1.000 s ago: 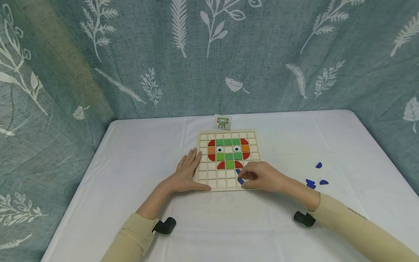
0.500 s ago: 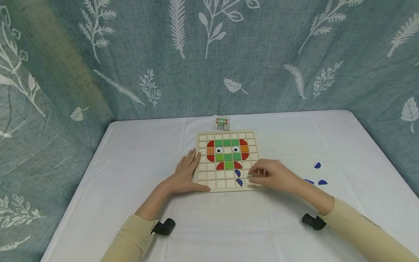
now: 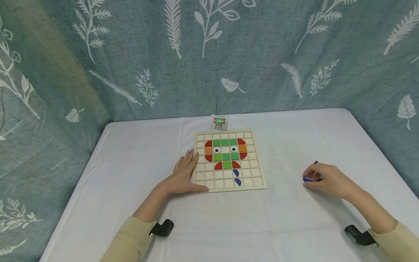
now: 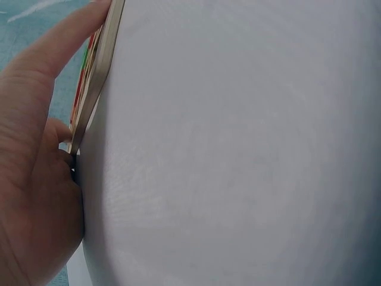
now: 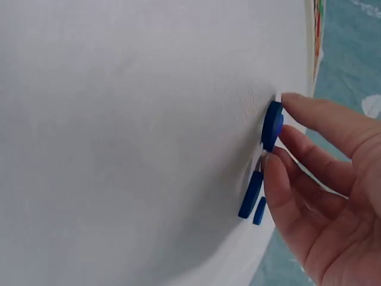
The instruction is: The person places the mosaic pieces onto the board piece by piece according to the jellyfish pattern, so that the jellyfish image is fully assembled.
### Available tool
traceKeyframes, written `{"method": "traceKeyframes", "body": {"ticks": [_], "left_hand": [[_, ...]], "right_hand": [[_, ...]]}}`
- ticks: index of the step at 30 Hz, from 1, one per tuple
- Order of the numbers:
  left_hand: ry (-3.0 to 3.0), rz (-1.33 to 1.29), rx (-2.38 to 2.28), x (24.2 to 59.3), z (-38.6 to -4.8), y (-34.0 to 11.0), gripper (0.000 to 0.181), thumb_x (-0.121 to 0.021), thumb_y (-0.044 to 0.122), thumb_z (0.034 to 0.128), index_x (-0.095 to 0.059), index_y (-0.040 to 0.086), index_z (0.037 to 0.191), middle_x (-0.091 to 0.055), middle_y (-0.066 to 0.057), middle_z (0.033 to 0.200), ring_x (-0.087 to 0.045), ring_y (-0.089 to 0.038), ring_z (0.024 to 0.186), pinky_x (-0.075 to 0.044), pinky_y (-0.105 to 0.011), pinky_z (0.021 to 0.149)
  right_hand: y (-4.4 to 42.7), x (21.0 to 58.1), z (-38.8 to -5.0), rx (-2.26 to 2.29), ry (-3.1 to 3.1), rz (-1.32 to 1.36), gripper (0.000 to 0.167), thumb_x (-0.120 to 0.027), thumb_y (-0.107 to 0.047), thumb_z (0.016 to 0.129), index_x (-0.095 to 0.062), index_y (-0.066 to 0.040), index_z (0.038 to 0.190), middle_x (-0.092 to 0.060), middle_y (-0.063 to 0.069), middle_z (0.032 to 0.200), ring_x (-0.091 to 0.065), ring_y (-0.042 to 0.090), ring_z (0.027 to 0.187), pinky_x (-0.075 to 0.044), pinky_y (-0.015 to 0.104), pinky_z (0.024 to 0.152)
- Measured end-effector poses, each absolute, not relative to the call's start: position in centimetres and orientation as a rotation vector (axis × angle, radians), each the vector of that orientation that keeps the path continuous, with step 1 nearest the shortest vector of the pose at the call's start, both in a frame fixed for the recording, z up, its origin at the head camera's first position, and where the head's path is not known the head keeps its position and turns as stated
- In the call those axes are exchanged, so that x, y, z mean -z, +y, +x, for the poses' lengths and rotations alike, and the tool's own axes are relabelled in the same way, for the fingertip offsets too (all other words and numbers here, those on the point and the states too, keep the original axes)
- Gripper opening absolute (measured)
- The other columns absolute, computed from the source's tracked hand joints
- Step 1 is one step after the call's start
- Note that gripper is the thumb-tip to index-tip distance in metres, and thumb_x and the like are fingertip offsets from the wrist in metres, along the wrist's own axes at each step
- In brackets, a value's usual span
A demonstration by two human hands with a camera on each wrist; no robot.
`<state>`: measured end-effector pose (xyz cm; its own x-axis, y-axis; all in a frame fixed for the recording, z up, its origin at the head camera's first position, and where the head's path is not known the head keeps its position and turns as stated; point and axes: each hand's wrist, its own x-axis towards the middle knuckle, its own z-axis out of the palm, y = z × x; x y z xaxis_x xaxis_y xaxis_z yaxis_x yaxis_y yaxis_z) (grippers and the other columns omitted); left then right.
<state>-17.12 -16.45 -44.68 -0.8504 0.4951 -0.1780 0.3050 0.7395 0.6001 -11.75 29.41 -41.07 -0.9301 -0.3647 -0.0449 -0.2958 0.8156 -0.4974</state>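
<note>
My left hand [image 3: 185, 175] rests at the left edge of a wooden grid board [image 3: 262, 182], fingers spread and thumb on its near-left corner. Red, green and orange tiles and two eye tiles form a face on the board. Below the face, two blue half-round tiles [image 3: 238, 181] lie in the grid. Over at the right, my right hand [image 3: 332, 180] has its fingertips around a blue tile [image 5: 272, 126], at its two ends. More blue tiles [image 5: 251, 194] lie beside that hand in the right wrist view; the hand hides them partly in the head view.
A small picture card [image 3: 219, 122] with a similar face lies behind the board. White cloth covers the table [image 3: 147, 145]. A leaf-patterned curtain [image 3: 183, 87] hangs at the back and sides. Each wrist carries a black camera mount [image 3: 359, 235].
My right hand has let go of a blue tile on the board and moved right to the loose blue tiles. The left hand stays at the board's edge.
</note>
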Motion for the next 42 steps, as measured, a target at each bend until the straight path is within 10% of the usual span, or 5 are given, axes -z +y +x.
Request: {"method": "traceKeyframes", "body": {"ticks": [20, 42], "left_hand": [[2.616, 0.617, -0.832, 44.4, -17.0, -16.3, 0.126, -0.081, 0.053, 0.0709, -0.004, 0.001, 0.156, 0.007, -0.016, 0.162, 0.011, -0.027, 0.148, 0.005, -0.049, 0.117], [2.625, 0.612, -0.825, 44.6, -17.0, -16.4, 0.127, -0.081, 0.054, 0.0705, -0.004, 0.001, 0.156, 0.007, -0.016, 0.162, 0.01, -0.028, 0.148, 0.004, -0.049, 0.117]], "right_hand": [[24.0, 42.5, -14.1, 0.92, 2.764, -0.852, 0.02, -0.075, -0.001, 0.084, -0.071, -0.015, 0.098, -0.065, -0.008, 0.098, -0.06, 0.01, 0.09, -0.054, 0.029, 0.078], [22.6, 42.9, -14.2, 0.957, 2.799, -0.637, 0.022, -0.078, -0.006, 0.082, -0.069, -0.01, 0.102, -0.067, -0.002, 0.1, -0.062, 0.016, 0.093, -0.054, 0.037, 0.083]]}}
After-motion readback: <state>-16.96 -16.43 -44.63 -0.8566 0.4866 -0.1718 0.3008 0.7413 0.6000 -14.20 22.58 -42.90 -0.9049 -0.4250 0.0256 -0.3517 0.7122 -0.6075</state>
